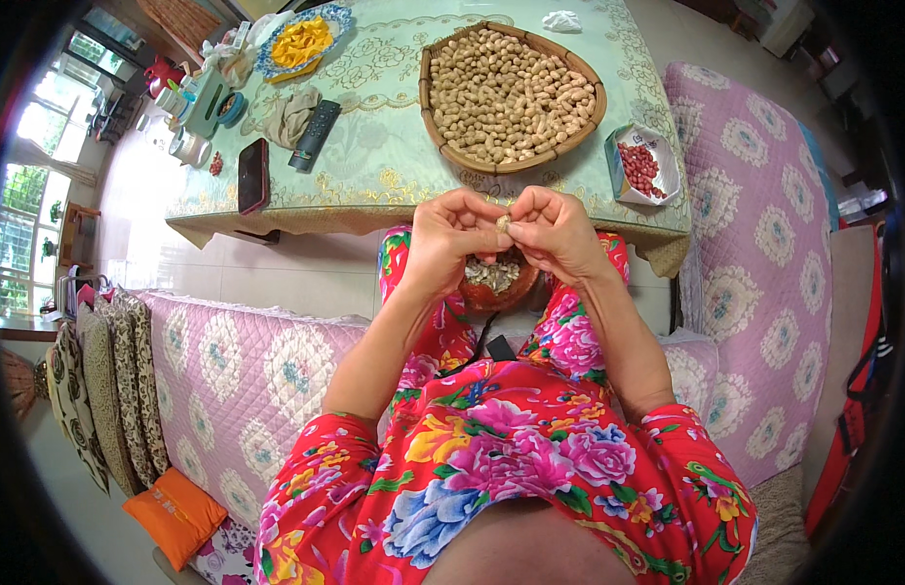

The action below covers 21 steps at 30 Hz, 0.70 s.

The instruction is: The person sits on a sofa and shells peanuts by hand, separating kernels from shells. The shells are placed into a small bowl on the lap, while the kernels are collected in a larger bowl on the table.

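My left hand (452,230) and my right hand (558,230) meet just off the table's front edge. Between their fingertips they pinch one peanut in its shell (503,222); whether the shell is cracked I cannot tell. Below them, between my knees, a reddish round container (489,296) holds pale shell pieces (487,275); my hands partly cover it. Beyond my hands a woven bamboo basket (425,95) full of unshelled peanuts (503,95) rests on the table. To its right stands a box of folded paper (613,172) with shelled red peanut kernels (639,170) inside.
The table wears a pale green cloth (379,139). On its left lie a smartphone (253,175), a remote control (315,135), a crumpled rag (291,118) and a blue-rimmed plate (342,18). Crumpled tissue (562,21) lies at the back. A quilted sofa (763,256) flanks the right side.
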{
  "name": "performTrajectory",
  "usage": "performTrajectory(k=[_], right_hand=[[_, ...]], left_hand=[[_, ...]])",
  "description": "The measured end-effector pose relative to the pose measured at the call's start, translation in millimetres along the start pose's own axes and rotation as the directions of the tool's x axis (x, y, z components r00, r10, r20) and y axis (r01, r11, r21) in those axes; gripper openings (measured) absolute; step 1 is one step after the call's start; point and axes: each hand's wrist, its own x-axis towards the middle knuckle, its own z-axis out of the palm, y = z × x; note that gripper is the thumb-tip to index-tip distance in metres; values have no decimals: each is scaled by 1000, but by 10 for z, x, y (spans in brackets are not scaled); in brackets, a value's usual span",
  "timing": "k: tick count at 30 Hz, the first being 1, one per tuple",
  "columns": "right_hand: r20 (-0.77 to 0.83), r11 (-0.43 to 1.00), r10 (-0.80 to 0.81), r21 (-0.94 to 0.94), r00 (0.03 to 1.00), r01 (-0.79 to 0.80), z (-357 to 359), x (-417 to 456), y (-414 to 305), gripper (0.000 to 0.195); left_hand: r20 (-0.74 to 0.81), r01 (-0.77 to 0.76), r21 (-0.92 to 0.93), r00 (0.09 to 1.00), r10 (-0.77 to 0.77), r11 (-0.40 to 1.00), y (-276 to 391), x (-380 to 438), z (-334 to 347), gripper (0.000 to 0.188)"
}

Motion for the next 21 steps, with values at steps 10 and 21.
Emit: performTrajectory(k=[10,21], right_hand=[[8,998,33,-61,999,-33,-88,42,82,12],[-9,988,71,141,997,-69,-131,83,159,9]], left_hand=[[-13,54,-30,998,-55,998,-78,3,-48,16],[22,112,-195,994,-110,974,-174,-1,-79,19]])
